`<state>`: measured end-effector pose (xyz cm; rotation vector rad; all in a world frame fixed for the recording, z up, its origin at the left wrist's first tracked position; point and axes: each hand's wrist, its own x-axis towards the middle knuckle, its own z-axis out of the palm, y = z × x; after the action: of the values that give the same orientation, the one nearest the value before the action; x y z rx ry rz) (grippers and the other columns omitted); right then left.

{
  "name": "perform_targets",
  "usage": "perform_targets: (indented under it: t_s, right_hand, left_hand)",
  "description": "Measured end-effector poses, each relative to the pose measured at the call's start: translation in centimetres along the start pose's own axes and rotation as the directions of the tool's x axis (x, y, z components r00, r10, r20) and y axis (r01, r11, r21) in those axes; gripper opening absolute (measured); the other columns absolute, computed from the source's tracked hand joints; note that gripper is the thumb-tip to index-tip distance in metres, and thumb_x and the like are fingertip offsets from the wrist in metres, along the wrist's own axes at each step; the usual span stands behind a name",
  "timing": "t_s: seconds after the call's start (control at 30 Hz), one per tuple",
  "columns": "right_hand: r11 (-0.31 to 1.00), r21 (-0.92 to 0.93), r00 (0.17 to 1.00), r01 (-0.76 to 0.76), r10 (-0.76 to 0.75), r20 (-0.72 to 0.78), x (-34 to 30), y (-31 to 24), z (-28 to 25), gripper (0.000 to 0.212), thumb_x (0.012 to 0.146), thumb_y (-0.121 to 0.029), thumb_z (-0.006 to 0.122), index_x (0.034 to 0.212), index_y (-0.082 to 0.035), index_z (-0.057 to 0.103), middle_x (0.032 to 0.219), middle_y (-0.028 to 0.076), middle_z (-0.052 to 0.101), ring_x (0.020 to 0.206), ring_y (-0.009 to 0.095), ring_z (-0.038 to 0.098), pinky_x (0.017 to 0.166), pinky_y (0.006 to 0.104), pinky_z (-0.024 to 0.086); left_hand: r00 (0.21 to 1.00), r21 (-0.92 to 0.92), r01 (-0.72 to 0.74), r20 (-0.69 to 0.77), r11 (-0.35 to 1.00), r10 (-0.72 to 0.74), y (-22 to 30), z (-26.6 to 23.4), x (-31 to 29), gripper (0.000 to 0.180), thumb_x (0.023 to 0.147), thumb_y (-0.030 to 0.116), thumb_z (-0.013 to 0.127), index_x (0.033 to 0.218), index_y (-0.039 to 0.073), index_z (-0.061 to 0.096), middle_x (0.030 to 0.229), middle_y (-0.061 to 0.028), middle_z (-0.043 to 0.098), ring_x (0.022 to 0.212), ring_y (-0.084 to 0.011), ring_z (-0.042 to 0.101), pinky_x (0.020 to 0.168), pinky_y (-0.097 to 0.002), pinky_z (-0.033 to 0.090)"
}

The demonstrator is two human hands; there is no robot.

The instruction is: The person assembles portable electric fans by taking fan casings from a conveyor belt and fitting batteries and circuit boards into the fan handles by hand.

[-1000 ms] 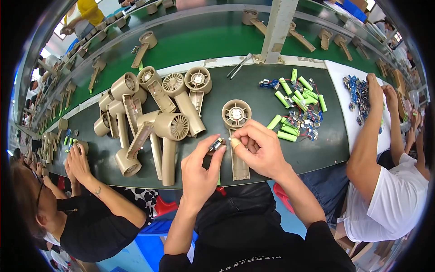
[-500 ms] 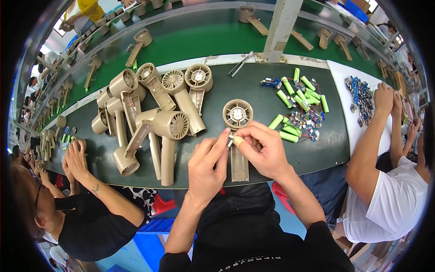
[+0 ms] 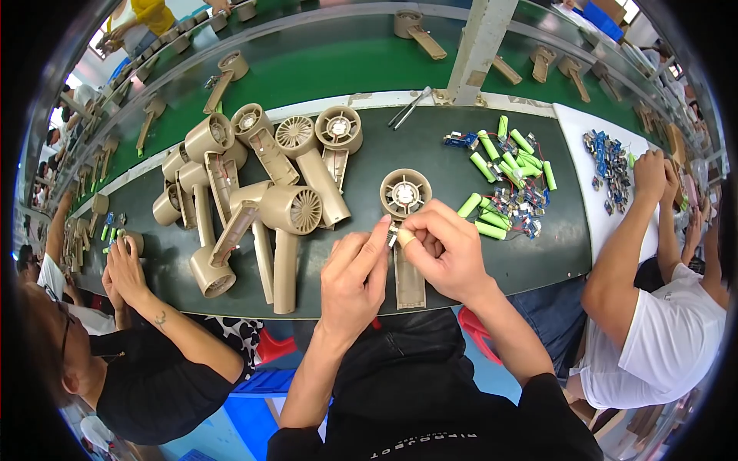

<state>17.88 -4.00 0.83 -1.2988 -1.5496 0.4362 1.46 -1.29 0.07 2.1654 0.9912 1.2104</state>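
Observation:
A beige handheld fan (image 3: 406, 192) lies in front of me, its round head away from me and its open handle shell toward me. Over the top of that handle, my left hand (image 3: 350, 280) and my right hand (image 3: 452, 257) meet fingertip to fingertip. Between them they pinch a small circuit board (image 3: 393, 234) with a shiny metal part; the fingers cover most of it. A yellowish cover wraps one of my right fingertips. On the right lie several green battery cells (image 3: 492, 217) with thin wires and small boards (image 3: 523, 211).
Several beige fans (image 3: 288, 211) are heaped on the left of the dark table (image 3: 369, 138). Tweezers (image 3: 410, 106) lie at its far edge. Beyond a metal post (image 3: 478, 54), a green conveyor (image 3: 330, 61) carries more fans. Co-workers sit on both sides, one beside a pile of blue boards (image 3: 609, 169).
Fans on the conveyor have shifted left. My hands stay nearly in place, still pinching the small board. At far left, another person's arm now reaches up toward the conveyor.

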Motion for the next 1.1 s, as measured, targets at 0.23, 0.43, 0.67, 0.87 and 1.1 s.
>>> perform_targets:
  t_s: [0.23, 0.43, 0.67, 0.87, 1.1]
  right_hand:
    - [0.928, -0.304, 0.972, 0.216, -0.235, -0.027, 0.3, -0.3, 0.2, 0.014, 0.078, -0.002, 0.075, 0.089, -0.002, 0.067, 0.080, 0.004, 0.064, 0.054, 0.013, 0.059, 0.047, 0.0268, 0.045]
    - [0.891, -0.349, 0.947, 0.291, -0.320, -0.029, 0.3, -0.3, 0.2, 0.017, 0.075, 0.002, 0.074, 0.090, -0.002, 0.066, 0.076, 0.006, 0.063, 0.054, 0.020, 0.059, 0.048, 0.0306, 0.046]
    - [0.885, -0.345, 0.937, 0.313, -0.348, -0.043, 0.0, -0.2, 0.2, 0.019, 0.074, 0.004, 0.073, 0.091, -0.001, 0.067, 0.075, 0.007, 0.063, 0.055, 0.021, 0.060, 0.048, 0.0309, 0.046]
    - [0.878, -0.354, 0.931, 0.322, -0.362, -0.052, -0.1, -0.3, 0.1, 0.018, 0.074, 0.004, 0.073, 0.090, 0.000, 0.066, 0.077, 0.008, 0.063, 0.056, 0.021, 0.060, 0.049, 0.0308, 0.047]
    - [0.888, -0.329, 0.931, 0.323, -0.360, -0.058, -0.3, -0.2, 0.3, 0.017, 0.076, 0.003, 0.073, 0.091, 0.000, 0.065, 0.080, 0.009, 0.064, 0.059, 0.022, 0.062, 0.051, 0.0308, 0.049]
  left_hand:
    - [0.999, -0.017, 0.043, 0.026, 0.999, -0.043, 0.3, -0.2, 0.1, 0.040, 0.084, -0.008, 0.066, 0.123, -0.001, 0.066, 0.080, -0.0114, 0.061, 0.069, -0.0214, 0.055, 0.065, -0.0311, 0.047]
    - [0.997, -0.022, -0.037, 0.066, 0.999, 0.039, 0.0, -0.7, 0.7, 0.039, 0.083, -0.009, 0.067, 0.121, -0.001, 0.067, 0.076, -0.0108, 0.058, 0.066, -0.0239, 0.052, 0.066, -0.0337, 0.045]
    - [0.987, -0.002, -0.099, 0.125, 0.995, 0.098, 0.4, -1.2, 1.3, 0.036, 0.081, -0.009, 0.067, 0.117, -0.003, 0.067, 0.074, -0.0098, 0.055, 0.064, -0.0243, 0.051, 0.063, -0.0342, 0.040]
    - [0.973, 0.048, -0.159, 0.175, 0.986, 0.149, 0.7, -1.7, 1.6, 0.035, 0.081, -0.007, 0.064, 0.116, -0.006, 0.064, 0.075, -0.0105, 0.053, 0.067, -0.0265, 0.052, 0.063, -0.0381, 0.040]
    - [0.987, 0.071, -0.132, 0.105, 0.989, 0.124, 1.1, -1.5, 1.2, 0.031, 0.081, -0.008, 0.064, 0.112, -0.006, 0.065, 0.074, -0.0101, 0.052, 0.067, -0.0262, 0.053, 0.063, -0.0375, 0.040]
